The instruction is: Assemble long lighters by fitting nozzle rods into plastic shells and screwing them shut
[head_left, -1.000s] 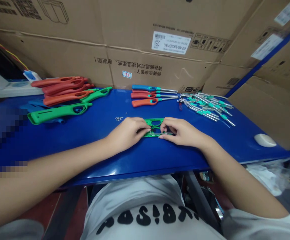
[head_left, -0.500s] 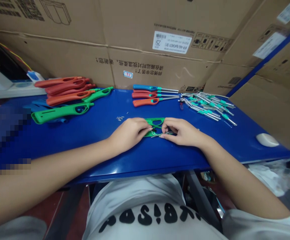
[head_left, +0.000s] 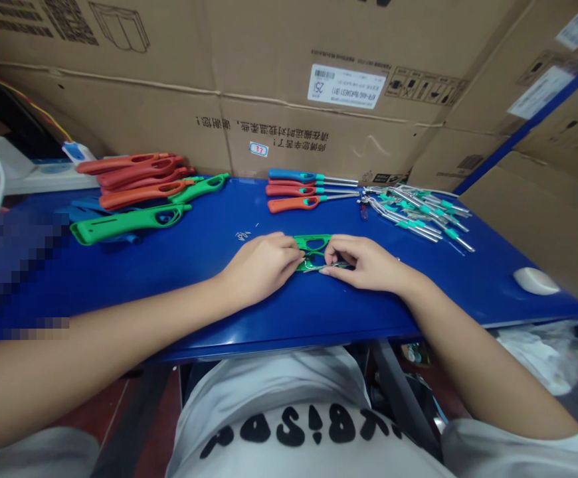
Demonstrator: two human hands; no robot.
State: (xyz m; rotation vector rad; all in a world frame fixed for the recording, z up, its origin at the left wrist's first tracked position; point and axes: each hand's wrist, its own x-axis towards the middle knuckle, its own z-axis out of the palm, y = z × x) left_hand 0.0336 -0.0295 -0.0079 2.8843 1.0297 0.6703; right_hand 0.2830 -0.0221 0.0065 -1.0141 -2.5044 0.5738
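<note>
The person is sitting at a blue table [head_left: 179,265] with both bare hands lying close together near its middle, working on a green plastic handle shell [head_left: 313,243] that is lying flat on the tabletop between them. The left hand [head_left: 262,265] is resting on the left end of the shell, its fingers curled down over it and pinning it in place, so most of that end is hidden. The right hand [head_left: 366,262] is pressing its fingertips onto the right part of the shell, where a thin metal piece [head_left: 331,267] is showing just under them; whether the fingers are pinching that piece or only pushing on it cannot be told. The two hands are nearly touching over the shell but are not clasped together. At the far left of the table a pile of orange handle shells [head_left: 134,176] is lying with two green handle shells [head_left: 129,224] just in front of it. Behind the hands, three assembled lighters [head_left: 303,189] with blue and orange grips are lying side by side, and to their right a heap of metal tubes with teal collars [head_left: 418,212] is spreading toward the table's edge. A white oval object [head_left: 531,280] is sitting at the right end of the table. Large cardboard boxes [head_left: 289,86] are standing along the back, one bearing a white label [head_left: 345,86].
</note>
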